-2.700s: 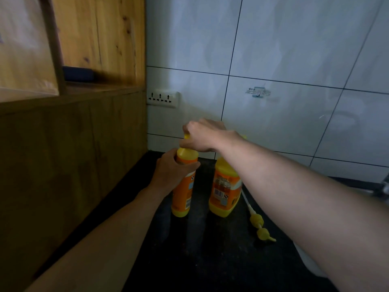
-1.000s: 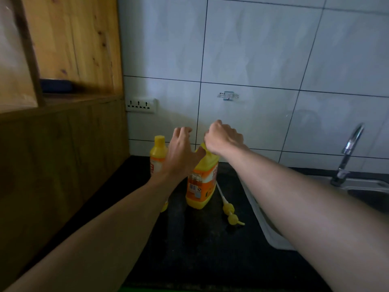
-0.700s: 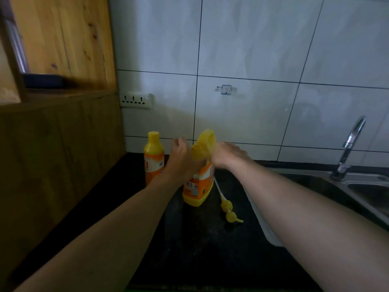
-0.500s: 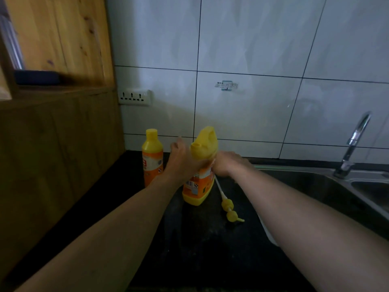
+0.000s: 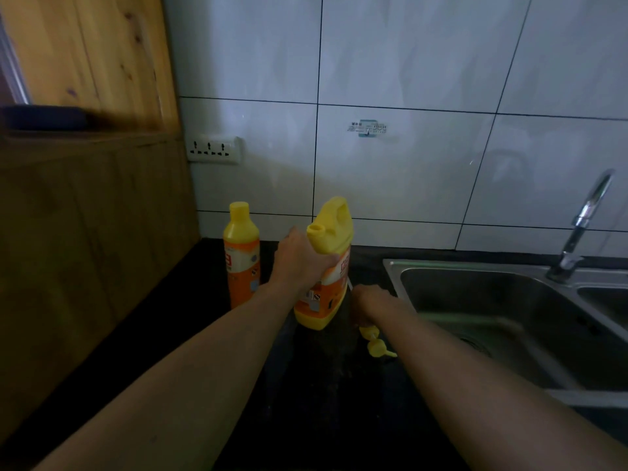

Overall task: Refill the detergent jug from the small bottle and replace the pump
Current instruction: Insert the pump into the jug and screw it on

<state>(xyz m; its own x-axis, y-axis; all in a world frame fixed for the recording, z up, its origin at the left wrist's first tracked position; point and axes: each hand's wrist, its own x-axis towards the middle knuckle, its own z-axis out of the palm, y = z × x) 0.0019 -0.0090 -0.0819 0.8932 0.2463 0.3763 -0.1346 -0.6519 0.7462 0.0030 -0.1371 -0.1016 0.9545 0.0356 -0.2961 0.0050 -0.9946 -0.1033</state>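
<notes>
The yellow-and-orange detergent jug [image 5: 326, 266] stands on the black counter [image 5: 323, 402], its spout open and without a cap. My left hand [image 5: 299, 260] grips its shoulder. The small orange bottle [image 5: 240, 260], yellow cap on, stands just left of the jug. To the jug's right the yellow pump [image 5: 373, 345] lies flat on the counter, its white tube pointing toward the wall. My right hand [image 5: 372, 300] rests low over the pump's tube and collar with its fingers curled down. Those fingers are hidden, so a grip on the pump does not show.
A steel sink [image 5: 492, 317] with a tap [image 5: 584, 226] is sunk into the counter on the right. A wooden cabinet [image 5: 85, 232] closes off the left side. A wall socket [image 5: 214, 149] sits on the white tiles behind the bottles.
My left hand left the small bottle and took hold of the jug. My right hand came off the jug's top and dropped to the pump on the counter. The pump has not moved.
</notes>
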